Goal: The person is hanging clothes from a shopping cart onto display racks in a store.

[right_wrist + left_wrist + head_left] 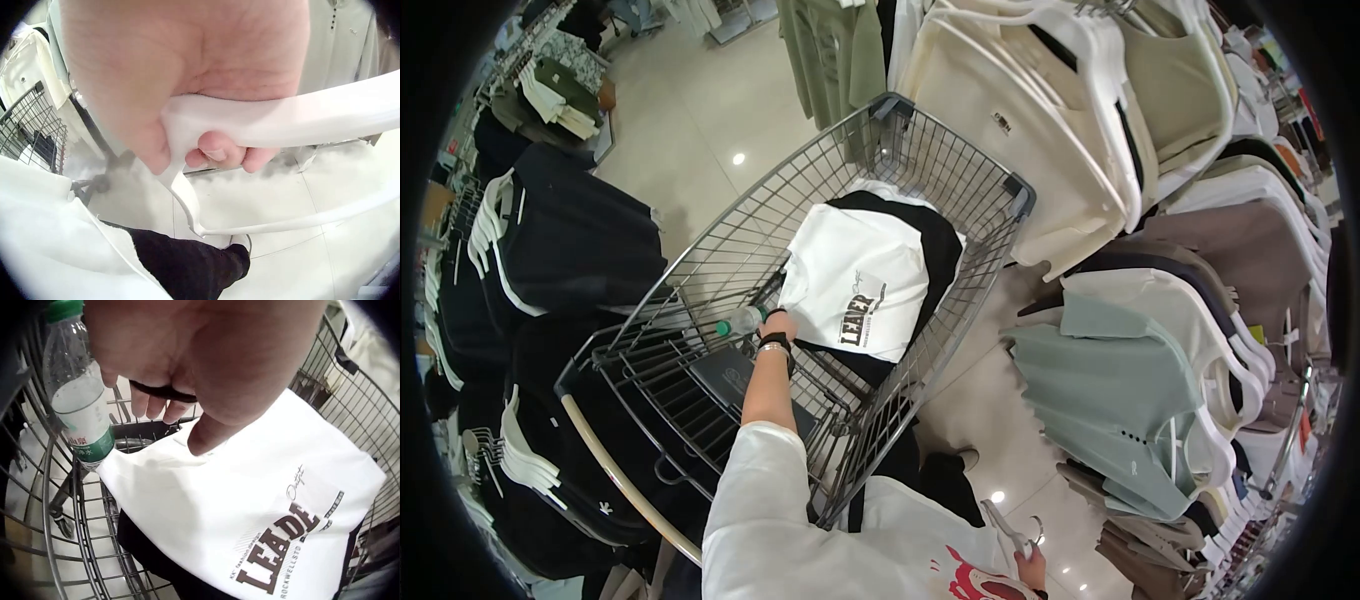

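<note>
Wire shopping cart (890, 104), grey, on pale tiled floor (690, 130), containing one white garment (850, 265) with dark lettering, laid over one black garment (941, 240), and one green-capped clear bottle (81, 419) beside the white edge

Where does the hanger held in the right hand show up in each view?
Head: the hanger is near the bottom edge, right of centre, in the right hand.
Left wrist: not in it.
Right wrist: from mid-picture to the right edge.
Shared landmark: the wire cart, central in head, throughout left wrist, at left in right wrist.
</note>
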A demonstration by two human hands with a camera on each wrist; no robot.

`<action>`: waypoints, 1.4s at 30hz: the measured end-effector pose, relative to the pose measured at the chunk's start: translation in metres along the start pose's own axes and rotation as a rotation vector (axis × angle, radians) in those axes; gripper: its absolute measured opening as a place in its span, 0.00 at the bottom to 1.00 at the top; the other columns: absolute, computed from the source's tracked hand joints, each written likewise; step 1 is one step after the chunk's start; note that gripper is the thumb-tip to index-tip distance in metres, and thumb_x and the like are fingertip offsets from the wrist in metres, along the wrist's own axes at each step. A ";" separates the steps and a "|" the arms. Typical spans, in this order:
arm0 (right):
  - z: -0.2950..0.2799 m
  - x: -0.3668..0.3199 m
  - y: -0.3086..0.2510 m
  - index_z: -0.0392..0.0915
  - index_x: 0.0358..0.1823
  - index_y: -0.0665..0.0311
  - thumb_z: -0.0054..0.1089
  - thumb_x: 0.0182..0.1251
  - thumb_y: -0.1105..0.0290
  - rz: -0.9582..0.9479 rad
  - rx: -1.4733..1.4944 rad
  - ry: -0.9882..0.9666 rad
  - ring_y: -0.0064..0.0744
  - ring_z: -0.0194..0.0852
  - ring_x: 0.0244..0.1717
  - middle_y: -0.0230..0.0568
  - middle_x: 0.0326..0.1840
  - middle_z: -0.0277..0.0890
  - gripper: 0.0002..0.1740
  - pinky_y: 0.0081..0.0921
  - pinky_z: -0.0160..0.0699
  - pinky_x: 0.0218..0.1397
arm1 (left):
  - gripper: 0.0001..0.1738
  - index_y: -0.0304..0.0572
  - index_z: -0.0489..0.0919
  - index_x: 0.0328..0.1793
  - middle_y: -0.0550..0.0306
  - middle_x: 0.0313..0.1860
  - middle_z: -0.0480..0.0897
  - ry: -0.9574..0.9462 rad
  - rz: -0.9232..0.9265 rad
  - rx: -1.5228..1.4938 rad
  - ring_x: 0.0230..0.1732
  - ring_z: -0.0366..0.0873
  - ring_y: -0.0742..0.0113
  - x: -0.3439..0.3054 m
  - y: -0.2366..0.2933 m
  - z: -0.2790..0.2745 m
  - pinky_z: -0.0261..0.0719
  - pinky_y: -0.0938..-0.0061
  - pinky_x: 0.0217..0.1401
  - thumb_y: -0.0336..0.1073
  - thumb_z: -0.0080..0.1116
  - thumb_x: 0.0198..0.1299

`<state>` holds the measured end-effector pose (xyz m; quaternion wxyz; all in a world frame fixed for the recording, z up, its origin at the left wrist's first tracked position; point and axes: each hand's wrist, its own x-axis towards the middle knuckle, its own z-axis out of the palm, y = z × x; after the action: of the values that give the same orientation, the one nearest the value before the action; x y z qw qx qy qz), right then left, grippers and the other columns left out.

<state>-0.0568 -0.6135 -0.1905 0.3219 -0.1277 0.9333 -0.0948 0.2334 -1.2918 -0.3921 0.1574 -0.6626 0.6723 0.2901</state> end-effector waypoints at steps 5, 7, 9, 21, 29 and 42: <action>-0.022 -0.028 -0.042 0.65 0.63 0.68 0.54 0.63 0.58 0.067 -0.146 -0.139 0.60 0.73 0.48 0.67 0.47 0.74 0.30 0.42 0.70 0.49 | 0.37 0.42 0.55 0.73 0.46 0.70 0.62 -0.196 -0.094 0.067 0.68 0.62 0.51 0.023 0.007 0.024 0.45 0.48 0.75 0.39 0.49 0.56; -0.027 -0.034 -0.044 0.65 0.63 0.65 0.54 0.62 0.56 0.176 -0.136 -0.204 0.60 0.72 0.51 0.67 0.50 0.73 0.31 0.41 0.69 0.53 | 0.39 0.42 0.50 0.75 0.49 0.73 0.56 -0.306 -0.073 0.157 0.71 0.57 0.55 0.018 0.020 0.027 0.41 0.48 0.75 0.38 0.48 0.57; -0.029 -0.038 -0.046 0.65 0.63 0.65 0.54 0.62 0.56 0.169 -0.147 -0.178 0.60 0.71 0.52 0.67 0.49 0.73 0.31 0.42 0.69 0.54 | 0.38 0.43 0.49 0.75 0.51 0.75 0.53 -0.059 -0.076 0.138 0.75 0.49 0.61 0.007 0.030 0.040 0.37 0.47 0.76 0.35 0.44 0.57; -0.026 -0.013 -0.035 0.72 0.52 0.71 0.62 0.55 0.67 0.105 0.010 -0.142 0.36 0.77 0.35 0.48 0.33 0.79 0.24 0.31 0.73 0.39 | 0.49 0.38 0.66 0.67 0.42 0.62 0.73 -0.267 -0.066 -0.015 0.65 0.67 0.51 -0.002 0.037 0.029 0.43 0.51 0.73 0.67 0.52 0.45; -0.009 0.019 -0.037 0.72 0.53 0.69 0.62 0.54 0.68 0.038 0.151 -0.111 0.52 0.79 0.41 0.57 0.36 0.79 0.24 0.37 0.74 0.43 | 0.45 0.38 0.77 0.22 0.56 0.11 0.74 -0.542 -0.235 -0.445 0.10 0.65 0.65 -0.014 -0.021 0.094 0.66 0.70 0.16 0.77 0.35 0.54; 0.032 0.071 -0.026 0.68 0.60 0.66 0.60 0.54 0.60 -0.160 0.164 -0.038 0.56 0.74 0.51 0.60 0.47 0.76 0.32 0.38 0.72 0.52 | 0.46 0.22 0.69 0.61 0.39 0.61 0.72 -0.184 -0.225 -1.092 0.64 0.68 0.52 -0.067 0.007 0.060 0.69 0.68 0.59 0.62 0.57 0.53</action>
<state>-0.0859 -0.6625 -0.2499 0.3405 -0.1768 0.9030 -0.1935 0.2211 -1.2026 -0.3974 -0.1203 -0.6873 0.3335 0.6339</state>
